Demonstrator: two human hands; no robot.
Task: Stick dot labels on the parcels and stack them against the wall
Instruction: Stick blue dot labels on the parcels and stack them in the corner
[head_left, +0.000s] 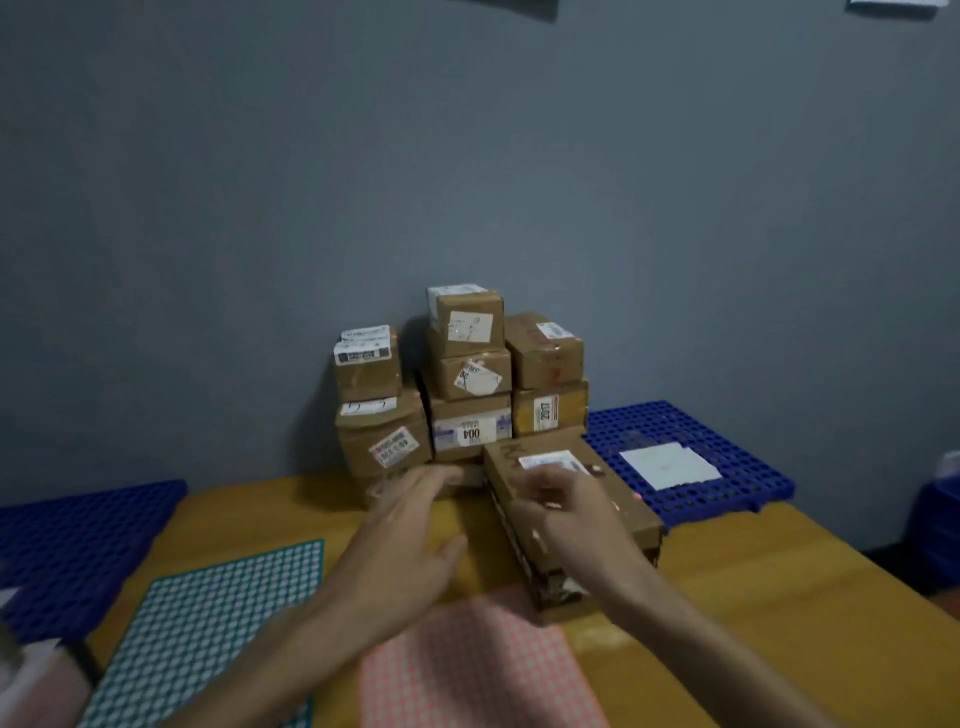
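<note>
Mostly soft: motion blur smears both hands, so finger detail is poor. Grey wall (467, 156) fills the upper half, and two dark items at its top edge are cut off and unreadable. Wooden table (779, 597) runs out of frame at bottom and right. Blue mat (72, 551) at 9 o'clock is clipped by the left edge. Second mat (748, 483) at 2 o'clock carries a white sheet (670, 465) with illegible print. Teal dot sheet (218, 623) at 7 o'clock and pink dot sheet (467, 670) at 6 o'clock are both cut off at the bottom edge.

Left hand (410, 525): palm down, fingers straight and spread, pointing to 12 o'clock, holding nothing. Fingertips are at the base of the stack; can't tell if they touch it. Right hand (566, 514): lies on top of the long parcel, thumb down its left side. Blur hides whether it actually grips.

Parcel stack (462, 384): at the table's 12 o'clock, against the wall. Brown taped cartons in three columns with white shipping labels; "004" and "2017" are readable, the rest is not. Dot labels are too small to confirm.

Long parcel (613, 499): brown carton lying flat at 1 o'clock, just in front of the stack, long axis running 11 to 5 o'clock. It has a white label on the far end of its top and a scuffed near end beside the pink sheet's corner.
</note>
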